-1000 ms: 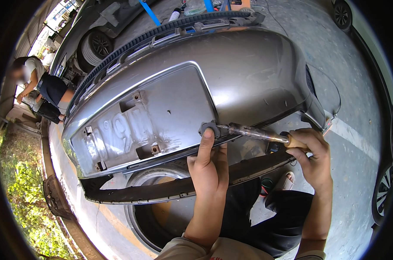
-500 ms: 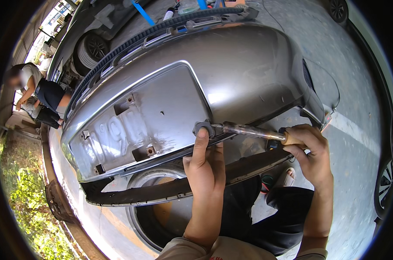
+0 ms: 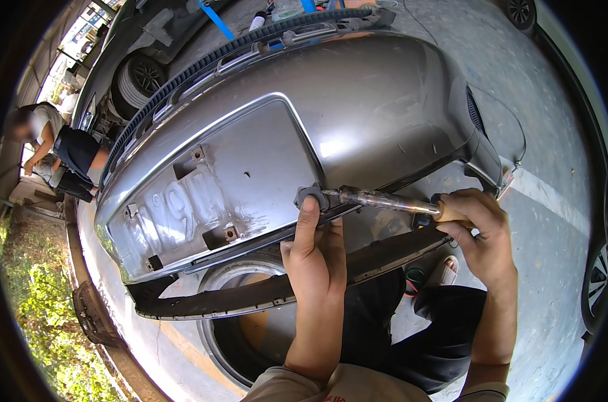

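Note:
A grey car bumper [image 3: 377,100] lies across the middle, its recessed panel marked by bare metallic scuffs and cut-outs. My left hand [image 3: 315,264] is closed at its near edge, the thumb pressing a small dark plastic piece [image 3: 311,190] onto the panel's lower corner. The other fingers of that hand go under the edge and are partly hidden. In my right hand [image 3: 483,234] is a soldering iron [image 3: 391,201], gripped by its wooden handle. Its metal shaft points left, and the tip end is right beside the dark piece, where I cannot tell if it touches.
A long black trim strip [image 3: 377,261] runs below the bumper, over a tyre [image 3: 217,342] on the floor. Blue stand legs [image 3: 217,19] and a car wheel [image 3: 140,84] are behind. Another person [image 3: 76,144] bends over at the far left. A parked car [image 3: 595,221] flanks the right.
Both hands keep their hold, and the iron's tip stays beside the dark piece. The view has shifted very slightly; little else differs.

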A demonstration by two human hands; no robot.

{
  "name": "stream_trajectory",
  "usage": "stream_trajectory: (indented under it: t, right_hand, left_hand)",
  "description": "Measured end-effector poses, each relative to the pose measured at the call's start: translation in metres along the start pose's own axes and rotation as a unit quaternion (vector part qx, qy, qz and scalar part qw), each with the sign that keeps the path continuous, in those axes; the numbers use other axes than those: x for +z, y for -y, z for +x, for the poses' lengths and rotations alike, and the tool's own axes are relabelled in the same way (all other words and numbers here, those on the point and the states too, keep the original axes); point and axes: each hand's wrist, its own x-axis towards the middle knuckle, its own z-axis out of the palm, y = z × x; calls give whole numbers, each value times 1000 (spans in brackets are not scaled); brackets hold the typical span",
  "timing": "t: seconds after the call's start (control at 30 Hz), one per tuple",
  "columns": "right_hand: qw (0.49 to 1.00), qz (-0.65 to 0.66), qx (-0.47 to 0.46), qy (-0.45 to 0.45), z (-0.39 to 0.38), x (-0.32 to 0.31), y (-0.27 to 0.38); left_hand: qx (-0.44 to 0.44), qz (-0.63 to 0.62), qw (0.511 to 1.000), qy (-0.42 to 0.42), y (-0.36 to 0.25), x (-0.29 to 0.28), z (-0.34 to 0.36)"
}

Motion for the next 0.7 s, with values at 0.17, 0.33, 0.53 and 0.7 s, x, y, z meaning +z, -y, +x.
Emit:
stream_trajectory:
  t: [0.17,0.33,0.53,0.7]
  right_hand:
    - [1000,-2,-3,-4,0,0,2]
    - [1000,-4,-3,-5,0,0,2]
    - [1000,-9,1,-2,-1,-1,2]
    - [1000,-3,10,1,-2,-1,0]
  left_hand:
    - [3,-6,1000,5,1,-2,1]
    - [-2,5,1000,-2,1,2,0]
    - [-2,9,1000,-6,1,2,-1]
    - [-3,1,1000,-7,2,3,-1]
